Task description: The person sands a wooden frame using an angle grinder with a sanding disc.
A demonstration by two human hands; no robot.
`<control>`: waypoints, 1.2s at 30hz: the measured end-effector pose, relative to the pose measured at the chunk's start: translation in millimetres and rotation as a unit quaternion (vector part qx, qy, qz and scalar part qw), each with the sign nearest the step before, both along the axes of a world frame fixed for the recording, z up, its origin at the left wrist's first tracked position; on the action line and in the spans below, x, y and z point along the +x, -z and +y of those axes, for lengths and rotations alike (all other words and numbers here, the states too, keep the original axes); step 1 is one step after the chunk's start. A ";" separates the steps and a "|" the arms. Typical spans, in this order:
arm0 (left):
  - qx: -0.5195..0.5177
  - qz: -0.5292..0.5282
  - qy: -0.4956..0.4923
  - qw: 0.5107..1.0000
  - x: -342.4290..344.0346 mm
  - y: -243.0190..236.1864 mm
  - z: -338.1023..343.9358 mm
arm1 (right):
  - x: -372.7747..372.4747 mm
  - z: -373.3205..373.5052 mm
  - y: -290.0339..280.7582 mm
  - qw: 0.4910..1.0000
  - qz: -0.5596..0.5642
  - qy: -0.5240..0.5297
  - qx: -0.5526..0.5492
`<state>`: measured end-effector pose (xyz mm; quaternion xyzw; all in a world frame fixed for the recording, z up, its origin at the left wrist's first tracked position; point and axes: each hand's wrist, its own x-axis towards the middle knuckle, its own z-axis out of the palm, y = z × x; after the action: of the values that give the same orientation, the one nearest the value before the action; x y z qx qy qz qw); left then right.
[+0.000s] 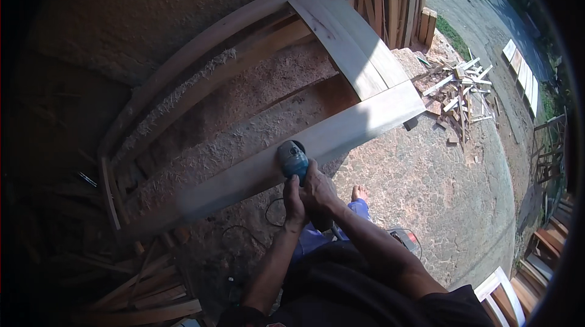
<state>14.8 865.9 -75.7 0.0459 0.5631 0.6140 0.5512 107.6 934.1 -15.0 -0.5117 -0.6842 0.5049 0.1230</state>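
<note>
Both of my hands are wrapped round a teal angle grinder (294, 161) with a grey head and a dark disc edge showing. My left hand (295, 204) grips its near left side, and my right hand (320, 189) closes over the body from the right. The grinder's head rests over the near rail of a large pale wooden frame (378, 109), around the middle of its length. Fingers and body hide the grinder's rear end. Whether the disc is spinning cannot be made out.
Wood shavings (292, 62) lie inside and beneath the frame. Planks (390, 4) lean against the wall behind. Offcuts (460, 92) are heaped at the right, and more boards (146, 290) lie lower left. A cable (266, 211) loops near my bare foot (360, 192).
</note>
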 end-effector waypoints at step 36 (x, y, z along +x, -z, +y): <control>0.111 0.042 0.151 0.981 267.4 1.1 190.9 | 265.4 148.3 23.8 0.980 0.002 0.181 0.087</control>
<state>282.2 1056.9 -76.7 0.2171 0.5004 0.5798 0.6052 372.9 1082.4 -38.8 -0.6133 -0.6216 0.4138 0.2574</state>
